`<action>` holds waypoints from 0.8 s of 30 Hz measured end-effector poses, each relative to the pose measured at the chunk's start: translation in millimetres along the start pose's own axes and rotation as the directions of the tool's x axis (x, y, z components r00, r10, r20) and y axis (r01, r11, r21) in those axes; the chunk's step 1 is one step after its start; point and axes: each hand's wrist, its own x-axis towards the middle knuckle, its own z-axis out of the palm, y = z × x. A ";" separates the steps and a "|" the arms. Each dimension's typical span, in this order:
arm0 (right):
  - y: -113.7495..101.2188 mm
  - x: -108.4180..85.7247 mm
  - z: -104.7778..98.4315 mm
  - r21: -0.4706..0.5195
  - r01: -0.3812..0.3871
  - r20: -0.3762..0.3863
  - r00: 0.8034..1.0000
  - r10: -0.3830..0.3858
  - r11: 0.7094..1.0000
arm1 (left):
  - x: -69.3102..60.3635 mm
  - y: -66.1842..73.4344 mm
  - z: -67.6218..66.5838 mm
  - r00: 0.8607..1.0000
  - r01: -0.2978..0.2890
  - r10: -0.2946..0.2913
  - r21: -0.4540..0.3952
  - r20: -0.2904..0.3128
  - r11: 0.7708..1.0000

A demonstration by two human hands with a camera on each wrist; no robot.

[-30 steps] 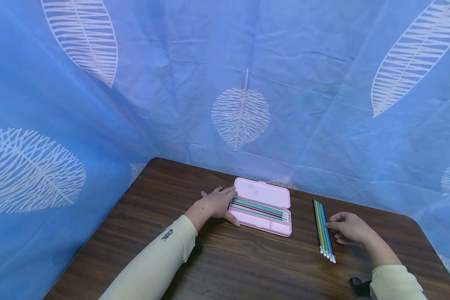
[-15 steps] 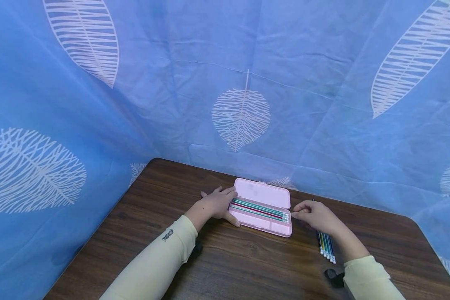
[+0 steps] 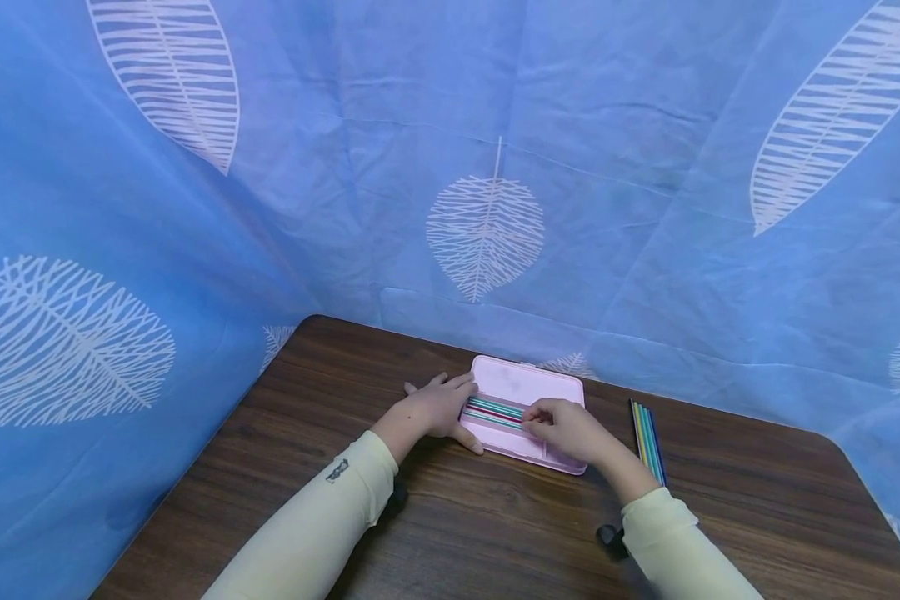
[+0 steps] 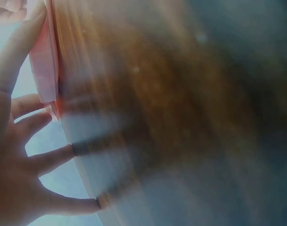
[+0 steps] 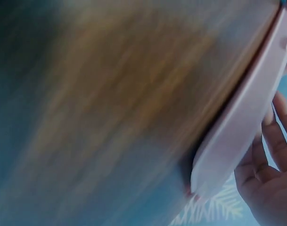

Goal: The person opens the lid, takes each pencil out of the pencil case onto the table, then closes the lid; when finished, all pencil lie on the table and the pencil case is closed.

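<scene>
A pink pencil case (image 3: 527,382) lies on the table with its lid laid back. Green, white and dark red pencils (image 3: 493,410) fill its long compartment. At its left end rests my left hand (image 3: 429,410), fingers spread, thumb along the front edge; the left wrist view shows these straight fingers beside the case (image 4: 45,70). My right hand (image 3: 570,429) is over the right part of the case, bent thumb and forefinger at the pencils. Whether they pinch one is hidden. The right wrist view shows the case wall (image 5: 237,122) beside that hand (image 5: 273,174).
Several loose pencils (image 3: 648,442), yellow, green and dark blue, lie side by side right of the case, partly behind the right forearm. The brown wooden table (image 3: 495,517) meets a blue curtain (image 3: 360,250) with white leaf prints at its far edge.
My right hand has moved left, from beside the loose pencils to over the pencils in the case. The left hand has stayed at the case's left end.
</scene>
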 end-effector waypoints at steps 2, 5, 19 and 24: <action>-2.2 2.9 3.0 -0.023 0.031 0.001 1.000 -0.031 0.999 | 0.7 0.1 0.4 1.000 0.000 0.000 0.003 0.000 1.000; -3.8 7.1 6.1 -0.063 0.078 0.002 0.997 -0.078 0.995 | 1.5 -0.1 1.0 1.000 0.003 -0.003 0.012 0.002 1.000; -11.4 17.6 10.1 -0.015 0.035 0.097 0.995 -0.034 0.999 | -3.1 2.3 -3.3 1.000 0.008 -0.009 0.007 0.022 1.000; -10.8 17.2 9.7 0.009 0.025 0.079 0.997 -0.026 1.000 | -2.7 4.0 -3.7 1.000 0.006 -0.006 0.022 0.016 1.000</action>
